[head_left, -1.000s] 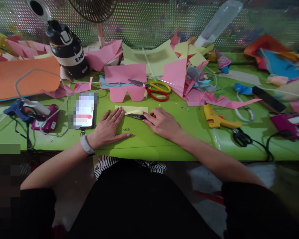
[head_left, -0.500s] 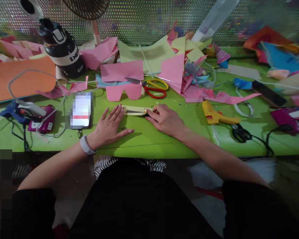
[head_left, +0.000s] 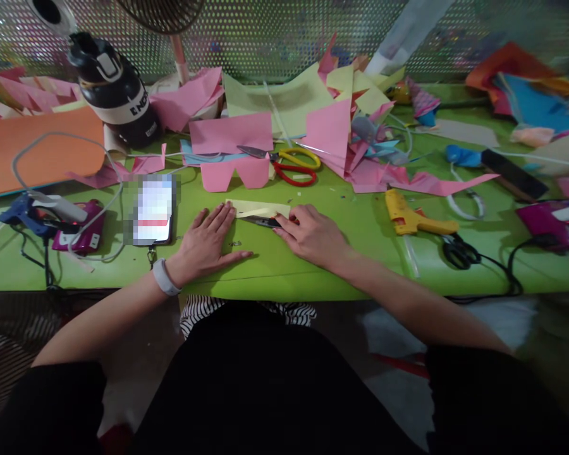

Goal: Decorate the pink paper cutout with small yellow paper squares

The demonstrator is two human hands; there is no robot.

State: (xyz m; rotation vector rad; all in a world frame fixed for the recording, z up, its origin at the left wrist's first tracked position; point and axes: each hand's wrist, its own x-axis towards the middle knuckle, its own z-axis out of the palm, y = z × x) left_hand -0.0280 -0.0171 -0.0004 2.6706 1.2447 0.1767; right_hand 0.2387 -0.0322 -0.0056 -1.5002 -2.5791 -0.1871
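Observation:
A narrow pale yellow paper strip (head_left: 260, 208) lies on the green table in front of me. My left hand (head_left: 206, 240) rests flat with its fingers spread, the fingertips pressing the strip's left end. My right hand (head_left: 315, 237) is closed around a utility knife (head_left: 264, 221) at the strip's right end. Its pointed metal blade points left along the strip's near edge; most of the handle is hidden in my fingers. The strip's near edge looks slightly lifted beside the blade.
Beyond the strip lie a pink paper cutout (head_left: 234, 174) and scissors (head_left: 296, 165) with red and yellow handles. A phone (head_left: 152, 208) is on the left. On the right are a yellow glue gun (head_left: 417, 215) and black-handled scissors (head_left: 459, 251). A black bottle (head_left: 116, 95) stands at the back left.
The blade lay within the strip, between two paper edges; it now shows along the near edge, and the strip looks flatter. My left hand has hardly moved.

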